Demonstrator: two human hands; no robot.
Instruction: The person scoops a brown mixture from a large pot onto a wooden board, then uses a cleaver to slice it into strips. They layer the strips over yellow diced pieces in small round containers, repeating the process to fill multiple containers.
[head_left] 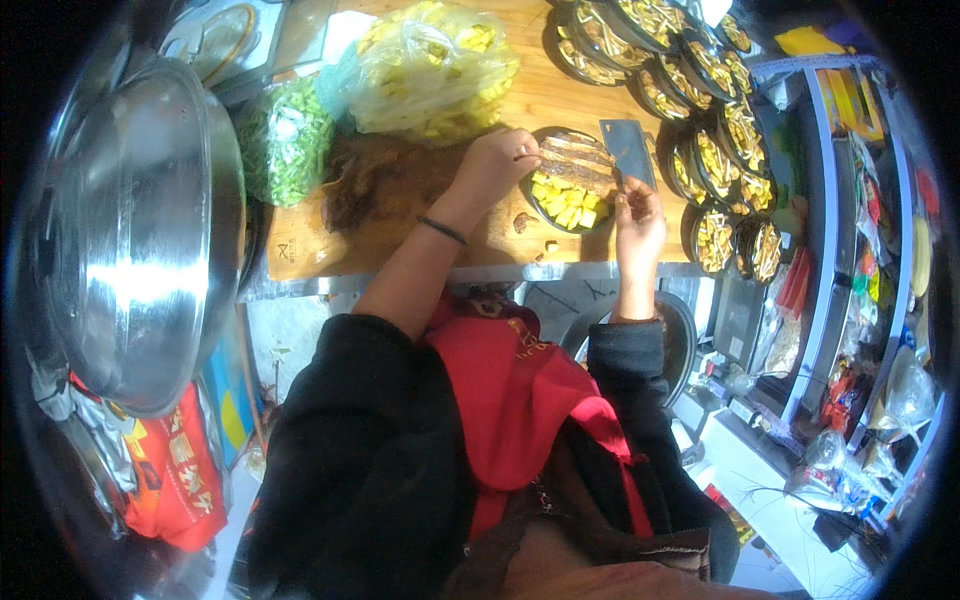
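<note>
A dark bowl stands on the wooden board in front of me. Yellow cubes fill its near side, and brown strips that look like sliced meat lie across its far side. My left hand is closed at the bowl's left rim, pinching the left end of the strips. At the right rim, my right hand has its thumb and fingers together at the strips' right end. Just beyond it lies a cleaver blade, flat on the board; its handle cannot be made out.
Several filled dark bowls crowd the right of the board. Clear bags of yellow cubes and of chopped greens sit at the back left. A large steel basin stands left; a blue-edged shelf rises right.
</note>
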